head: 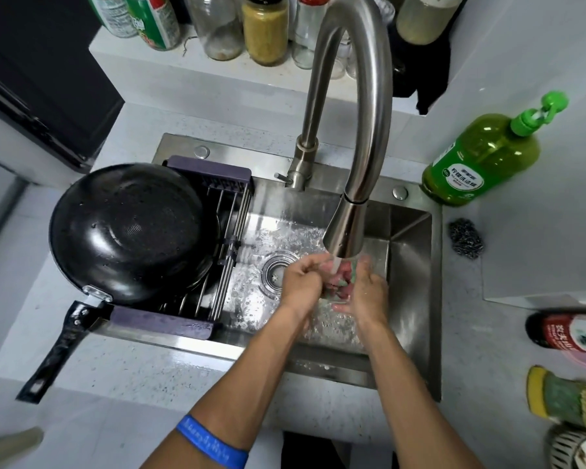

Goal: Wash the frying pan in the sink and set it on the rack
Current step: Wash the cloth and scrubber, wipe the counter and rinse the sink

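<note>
A black frying pan (129,228) lies upside down on the purple-framed wire rack (224,252) over the left side of the steel sink (410,252), its handle (58,350) pointing toward the front left over the counter. Water runs from the tall steel faucet (349,130). Under the stream my left hand (300,277) and my right hand (366,291) both grip a pink and green cloth (339,279), bunched between them above the sink floor near the drain (278,272).
A green dish soap bottle (481,160) stands at the sink's back right corner, and a steel scourer (466,238) lies on the counter beside it. Sponges (555,401) and a red-labelled bottle (569,333) sit at the right. Jars (266,28) line the back ledge.
</note>
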